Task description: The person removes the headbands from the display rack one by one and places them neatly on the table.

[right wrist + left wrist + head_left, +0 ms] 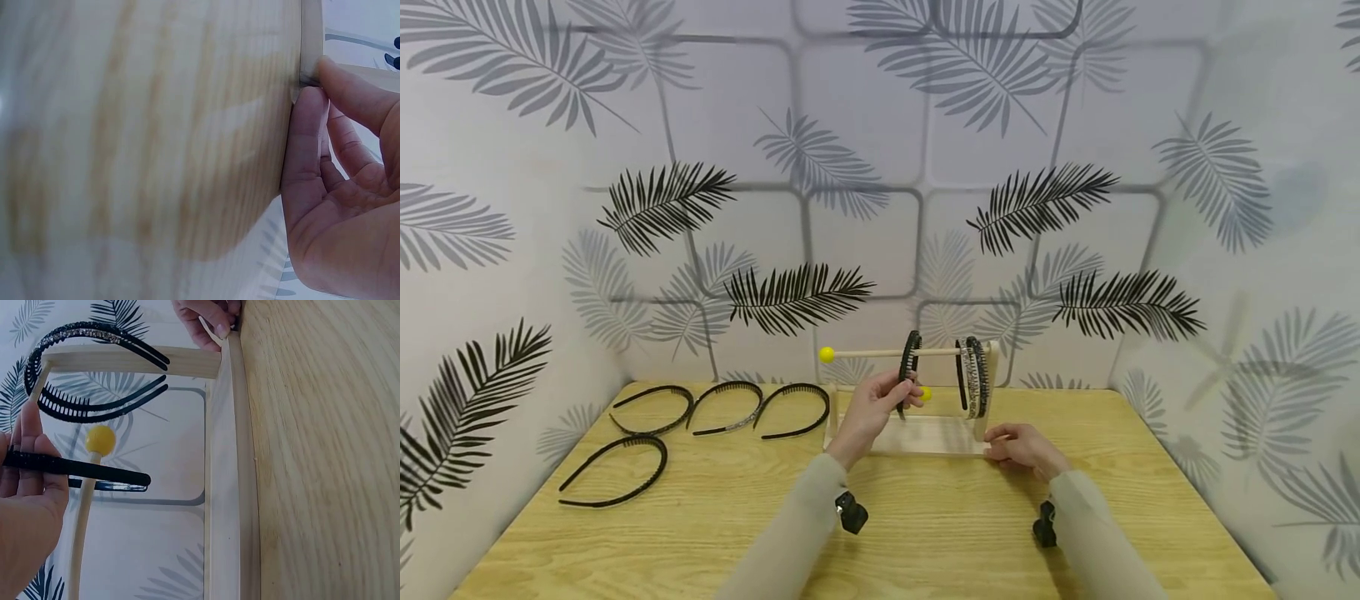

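My left hand (874,408) pinches a black toothed headband (909,358), held upright at the upper rod (872,353) of a wooden headband rack (917,437). That headband (94,470) crosses the fingers in the left wrist view, near the yellow ball (100,440) on the lower rod. Several headbands (974,377), one with a glittery band, hang together by the right post. At the base's right end, my right hand (1026,448) grips the corner between thumb and fingers; the right wrist view shows the thumb (353,90) on the wood.
Left of the rack, several black headbands lie on the wooden table (940,533), including a front one (662,462) and one with a glittery part (745,419). Another yellow ball (827,354) caps the upper rod's left end. A leaf-patterned wall (865,242) stands behind.
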`<state>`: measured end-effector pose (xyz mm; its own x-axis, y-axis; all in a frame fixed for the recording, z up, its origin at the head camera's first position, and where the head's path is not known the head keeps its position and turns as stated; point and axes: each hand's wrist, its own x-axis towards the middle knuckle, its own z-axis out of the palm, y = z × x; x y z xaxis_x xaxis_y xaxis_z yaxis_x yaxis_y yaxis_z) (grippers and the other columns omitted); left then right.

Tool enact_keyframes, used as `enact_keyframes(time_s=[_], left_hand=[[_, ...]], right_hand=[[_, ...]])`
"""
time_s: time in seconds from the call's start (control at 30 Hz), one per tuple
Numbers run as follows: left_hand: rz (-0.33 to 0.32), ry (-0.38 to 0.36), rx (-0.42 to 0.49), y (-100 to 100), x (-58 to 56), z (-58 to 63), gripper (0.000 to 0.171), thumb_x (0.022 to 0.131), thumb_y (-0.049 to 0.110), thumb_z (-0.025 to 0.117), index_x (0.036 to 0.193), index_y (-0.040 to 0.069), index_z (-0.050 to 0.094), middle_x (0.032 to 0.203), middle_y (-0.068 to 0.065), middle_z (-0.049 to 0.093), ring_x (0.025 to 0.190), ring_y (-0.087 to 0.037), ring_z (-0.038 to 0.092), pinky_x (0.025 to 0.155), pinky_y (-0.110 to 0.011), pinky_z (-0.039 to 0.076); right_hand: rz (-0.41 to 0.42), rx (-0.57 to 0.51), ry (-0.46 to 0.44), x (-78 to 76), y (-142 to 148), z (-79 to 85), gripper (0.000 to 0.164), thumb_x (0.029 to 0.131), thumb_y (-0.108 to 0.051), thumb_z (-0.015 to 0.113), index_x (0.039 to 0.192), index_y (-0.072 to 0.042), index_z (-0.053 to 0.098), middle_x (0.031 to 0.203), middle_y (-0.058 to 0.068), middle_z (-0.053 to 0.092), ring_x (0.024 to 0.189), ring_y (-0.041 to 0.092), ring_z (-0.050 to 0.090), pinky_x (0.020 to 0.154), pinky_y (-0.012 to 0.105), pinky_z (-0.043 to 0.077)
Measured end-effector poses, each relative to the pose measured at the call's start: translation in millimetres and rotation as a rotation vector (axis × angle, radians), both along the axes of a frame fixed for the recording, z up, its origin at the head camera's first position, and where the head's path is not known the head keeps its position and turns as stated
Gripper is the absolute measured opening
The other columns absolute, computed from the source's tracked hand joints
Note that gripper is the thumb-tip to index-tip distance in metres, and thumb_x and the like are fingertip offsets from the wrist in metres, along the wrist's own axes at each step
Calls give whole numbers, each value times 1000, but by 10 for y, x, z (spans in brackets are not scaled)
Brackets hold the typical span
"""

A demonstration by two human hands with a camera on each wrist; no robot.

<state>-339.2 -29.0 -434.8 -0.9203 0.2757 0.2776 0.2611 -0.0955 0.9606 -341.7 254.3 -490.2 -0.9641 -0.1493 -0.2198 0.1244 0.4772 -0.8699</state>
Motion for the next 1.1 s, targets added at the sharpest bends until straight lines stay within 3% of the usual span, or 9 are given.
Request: enact_keyframes(time_s=[0.27,0.47,0.8,1.1], left_hand=[[55,-19,3,-147,35,10,29,100,21,58,124,7,66,98,-3,73,86,-11,68,87,-29,53],[76,12,3,-313,61,-26,28,100,18,56,124,5,65,94,0,72,85,-11,68,84,-28,53],[126,6,-16,-532,67,-75,28,101,20,55,125,9,66,98,-6,72,87,-14,67,87,-30,51],[145,-27,25,-662,58,-100,29,101,21,56,127,8,64,97,-5,72,85,-14,67,89,-39,51]], right_hand=[[-6,-3,-3,-7,4,3,35,91,-9,68,123,3,59,105,12,66,82,12,64,73,30,56],[-8,0,-3,0,-9,-6,34,90,-8,69,121,4,60,105,13,67,81,12,64,73,30,56],[-37,0,-11,-7,-4,-22,32,91,-9,68,120,2,61,102,9,67,80,12,64,71,28,55],[-36,10,-7,-6,-13,-22,32,91,-10,68,119,2,61,102,10,67,82,13,64,72,30,56]])
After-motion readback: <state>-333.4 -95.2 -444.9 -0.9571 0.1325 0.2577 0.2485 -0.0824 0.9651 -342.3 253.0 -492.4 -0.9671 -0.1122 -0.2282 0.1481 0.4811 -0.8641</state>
